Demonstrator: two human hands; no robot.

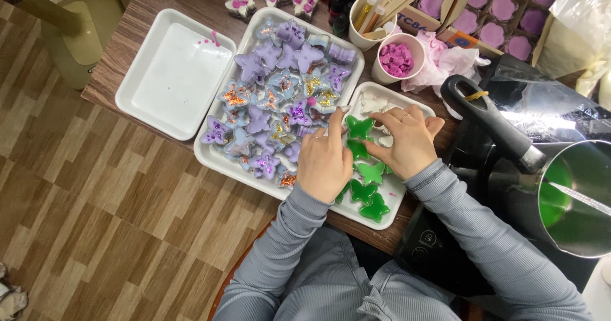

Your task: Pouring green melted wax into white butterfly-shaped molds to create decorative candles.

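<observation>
My left hand (pixel 326 159) rests on the near-left part of a small white tray (pixel 389 201), index finger stretched up toward its far edge. My right hand (pixel 406 138) lies over the tray's middle, fingertips touching clear butterfly moulds (pixel 370 102) near a green butterfly piece (pixel 359 127). Several green butterfly pieces (pixel 371 194) fill moulds along the tray's near side. Neither hand grips anything that I can make out.
A large white tray (pixel 213 157) heaped with purple glittery butterflies sits left of the hands; an empty white tray (pixel 173 73) lies further left. A metal pot of green liquid (pixel 569 200) with a black handle stands right. Cups of sticks (pixel 375 15) and pink pieces (pixel 396 59) stand behind.
</observation>
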